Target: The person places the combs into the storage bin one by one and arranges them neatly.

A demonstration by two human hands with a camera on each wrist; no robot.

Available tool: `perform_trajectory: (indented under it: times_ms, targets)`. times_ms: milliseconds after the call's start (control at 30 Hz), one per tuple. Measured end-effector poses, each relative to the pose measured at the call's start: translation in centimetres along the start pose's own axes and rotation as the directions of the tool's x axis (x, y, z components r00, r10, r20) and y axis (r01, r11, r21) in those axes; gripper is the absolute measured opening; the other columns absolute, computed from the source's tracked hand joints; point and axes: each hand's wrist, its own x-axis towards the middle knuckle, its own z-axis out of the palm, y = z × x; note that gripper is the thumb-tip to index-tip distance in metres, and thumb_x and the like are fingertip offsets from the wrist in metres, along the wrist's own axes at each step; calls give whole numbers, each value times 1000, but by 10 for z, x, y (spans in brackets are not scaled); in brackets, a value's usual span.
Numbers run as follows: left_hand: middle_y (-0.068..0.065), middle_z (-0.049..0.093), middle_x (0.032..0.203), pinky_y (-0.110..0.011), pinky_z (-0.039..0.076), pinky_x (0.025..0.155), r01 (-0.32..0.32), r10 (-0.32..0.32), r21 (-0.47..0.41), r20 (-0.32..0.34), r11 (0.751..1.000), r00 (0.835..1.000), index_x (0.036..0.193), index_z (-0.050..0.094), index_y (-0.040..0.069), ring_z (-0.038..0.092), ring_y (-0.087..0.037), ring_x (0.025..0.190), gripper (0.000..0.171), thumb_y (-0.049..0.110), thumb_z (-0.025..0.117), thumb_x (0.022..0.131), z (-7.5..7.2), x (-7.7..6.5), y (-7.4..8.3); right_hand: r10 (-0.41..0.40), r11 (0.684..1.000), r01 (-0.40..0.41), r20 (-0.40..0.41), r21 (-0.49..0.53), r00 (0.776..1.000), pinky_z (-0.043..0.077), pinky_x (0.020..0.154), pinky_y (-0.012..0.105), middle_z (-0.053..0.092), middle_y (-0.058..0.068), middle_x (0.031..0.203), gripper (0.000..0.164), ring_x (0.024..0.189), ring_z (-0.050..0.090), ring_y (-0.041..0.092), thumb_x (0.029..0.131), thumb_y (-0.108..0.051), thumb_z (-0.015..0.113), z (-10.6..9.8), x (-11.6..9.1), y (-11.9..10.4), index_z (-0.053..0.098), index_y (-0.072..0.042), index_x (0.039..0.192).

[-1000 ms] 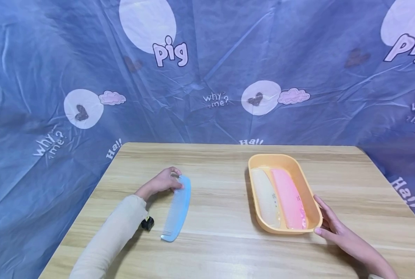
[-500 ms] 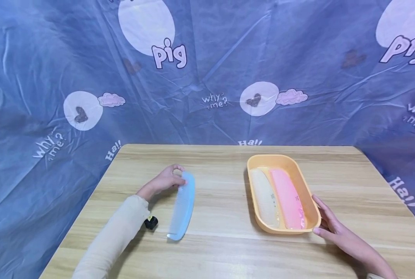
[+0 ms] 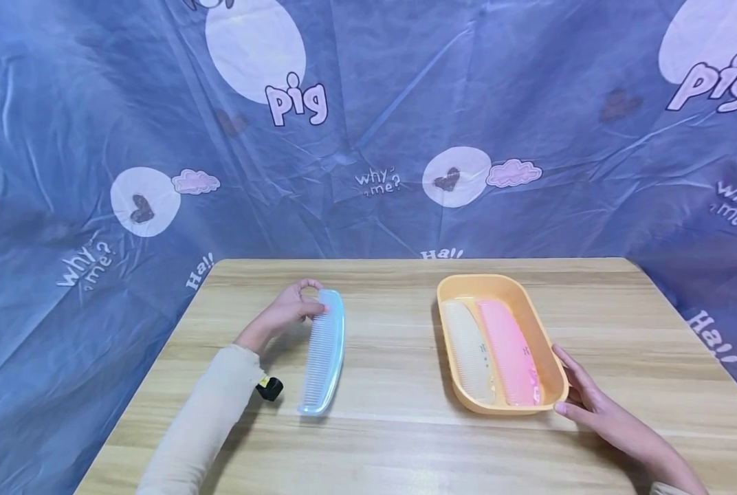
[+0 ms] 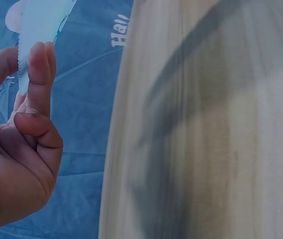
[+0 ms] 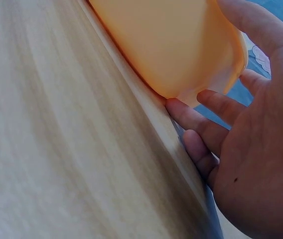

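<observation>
The left hand (image 3: 284,313) pinches the far end of a light blue comb (image 3: 323,354) between thumb and fingertips (image 4: 37,59), the remaining fingers curled in; the comb is translucent plastic, long and gently arched, with fine close teeth along one edge, and its near end hangs just above the table (image 3: 393,440). The right hand (image 3: 591,402) lies with straight, slightly spread fingers (image 5: 191,117) against the near right corner of an orange tray (image 3: 501,283), a smooth, matte plastic basin, oblong with rounded corners and a rolled rim. Inside it two more arched combs lie side by side, a cream comb (image 3: 469,357) to the left and a pink comb (image 3: 509,350) to the right. The table is pale wood-grain laminate with straight streaks. Behind and around it hangs a creased blue cloth (image 3: 405,103) printed with white circles, pink clouds, hearts and words such as "pig".
</observation>
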Motion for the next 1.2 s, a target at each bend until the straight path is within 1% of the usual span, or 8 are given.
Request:
perform_trajectory:
  times_ms: [167, 300, 467, 567, 667, 933, 1033, 1200]
  targets:
    - [9, 67, 67, -20, 33, 53, -5, 5, -35, -21, 999, 1000, 125, 39, 4, 58, -6, 58, 51, 5, 67, 83, -3, -1, 4, 7, 1000, -7, 15, 20, 1000, 47, 84, 15, 19, -34, 139, 82, 120, 36, -21, 97, 1, 46, 0, -1, 1, -7, -21, 155]
    - [9, 64, 64, -20, 32, 52, -24, 23, -49, -39, 999, 999, 126, 39, 3, 56, -6, 58, 52, 6, 67, 83, -4, 0, 7, 9, 999, -9, 18, 32, 1000, 48, 84, 15, 20, -34, 139, 82, 120, 36, -21, 98, 2, 46, -1, 0, 1, -7, -22, 155]
    - [8, 65, 65, -20, 32, 52, -29, 25, -87, -46, 996, 999, 127, 38, 2, 57, -6, 57, 52, 4, 67, 84, -2, 0, 10, -2, 999, 0, 33, 51, 999, 48, 85, 15, 18, -34, 141, 82, 122, 36, -20, 98, 3, 45, -1, 0, 2, -8, -21, 155]
    - [8, 66, 65, -20, 32, 51, -35, 31, -100, -46, 994, 998, 126, 38, 4, 57, -6, 57, 50, 5, 66, 84, 2, 1, 13, 9, 999, -11, 36, 51, 999, 48, 84, 16, 17, -35, 141, 82, 122, 35, -21, 98, 2, 45, -1, -1, 2, -9, -22, 155]
    - [8, 65, 65, -21, 31, 52, -48, 42, -111, -54, 993, 998, 123, 40, 8, 57, -6, 57, 48, 7, 67, 84, 8, 4, 17, 20, 999, -20, 17, 31, 1000, 47, 84, 14, 17, -35, 140, 82, 120, 36, -21, 98, 1, 46, 0, -1, 1, -7, -23, 155]
    - [8, 66, 67, -22, 31, 54, -60, 50, -139, -77, 988, 996, 123, 41, 10, 55, -6, 59, 47, 8, 67, 84, 21, 15, 28, 16, 999, -16, 20, 40, 1000, 48, 84, 15, 17, -34, 140, 83, 120, 37, -20, 97, 1, 47, 0, 0, 1, -7, -23, 155]
    - [8, 66, 67, -21, 32, 54, -64, 52, -147, -82, 987, 995, 126, 40, 8, 55, -6, 59, 50, 9, 68, 84, 26, 19, 32, 8, 999, -8, 19, 44, 1000, 49, 84, 16, 19, -35, 140, 82, 120, 37, -20, 97, 2, 46, -1, 0, 1, -8, -22, 155]
    - [8, 66, 68, -23, 31, 54, -75, 66, -145, -70, 987, 995, 129, 39, 5, 59, -7, 60, 53, 9, 67, 85, 35, 24, 38, 5, 998, -7, 34, 65, 999, 48, 85, 16, 18, -35, 140, 82, 121, 36, -20, 98, 3, 45, -2, 0, 0, -9, -22, 155]
